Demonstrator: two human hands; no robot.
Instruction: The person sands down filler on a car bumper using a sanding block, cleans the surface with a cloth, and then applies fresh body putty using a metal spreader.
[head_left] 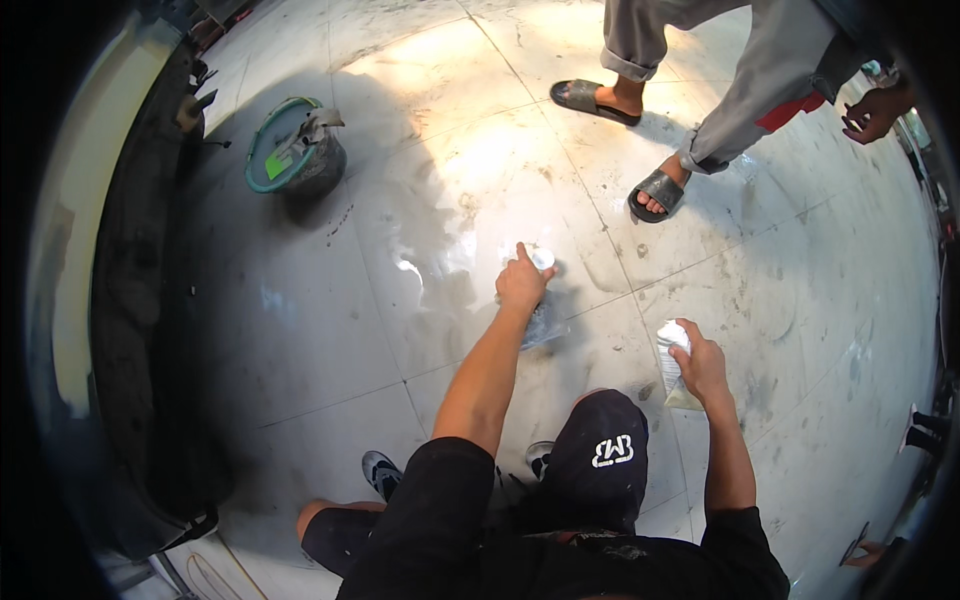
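Head view, left hand (522, 283) pressing likely plastic bag (545, 322) to floor (330, 300), right hand (700, 365) gripping pouch (674, 362).

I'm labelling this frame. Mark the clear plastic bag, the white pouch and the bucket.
clear plastic bag (545, 325), head view, crumpled lower part beneath the left hand
white pouch (673, 362), head view, middle
bucket (300, 155), head view, green rim

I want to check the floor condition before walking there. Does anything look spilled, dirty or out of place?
Yes. The tiled floor is smeared with grey stains, with a glossy wet-looking patch beside the left hand, which presses a clear plastic bag down. The right hand holds a white tube. A bucket stands apart.
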